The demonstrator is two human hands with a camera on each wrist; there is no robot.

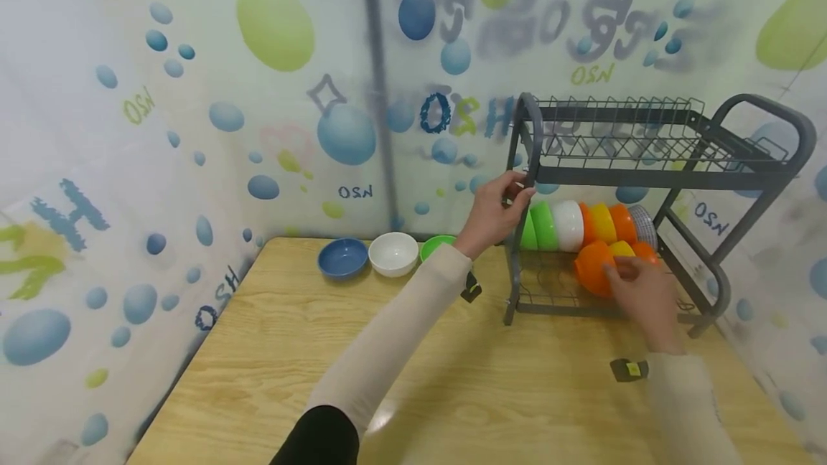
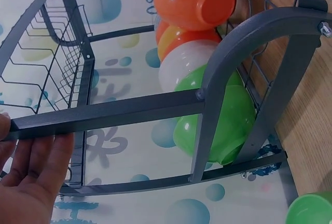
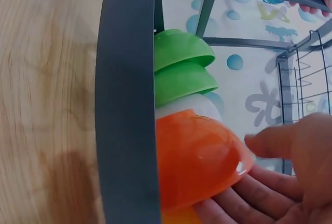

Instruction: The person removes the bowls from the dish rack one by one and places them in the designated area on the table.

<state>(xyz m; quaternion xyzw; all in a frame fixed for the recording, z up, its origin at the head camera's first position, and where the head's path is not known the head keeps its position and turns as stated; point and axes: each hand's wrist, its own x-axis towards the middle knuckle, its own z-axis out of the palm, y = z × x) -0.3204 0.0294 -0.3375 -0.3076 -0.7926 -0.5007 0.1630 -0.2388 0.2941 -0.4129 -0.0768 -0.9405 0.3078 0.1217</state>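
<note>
- Orange bowl (image 1: 591,269), head view: at the lower tier of the grey rack (image 1: 646,176), at the left end of the front row, beside the right hand (image 1: 642,296)
- Right hand, head view: grip narrow, thumb and fingers holding the orange bowl at its right side
- Left hand (image 1: 491,210), head view: grip closed round the rack's left frame
- Back row, lower tier, left to right: two green bowls (image 1: 543,227), a white bowl (image 1: 569,226), orange and yellow bowls (image 1: 604,223), a grey patterned bowl (image 1: 642,228)
- Wood-grain surface (image 1: 258,379), left of rack: blue dish (image 1: 342,258), white dish (image 1: 393,255) and green dish (image 1: 436,246), the last partly hidden by the left arm
- Left wrist view: left fingers under a rack rail, thumb tip above; orange bowl near the top, base ring visible, fingertips at its edge
- Right wrist view: orange bowl tilted between right thumb and fingers, partly hidden by a rack bar; left hand at upper right
</note>
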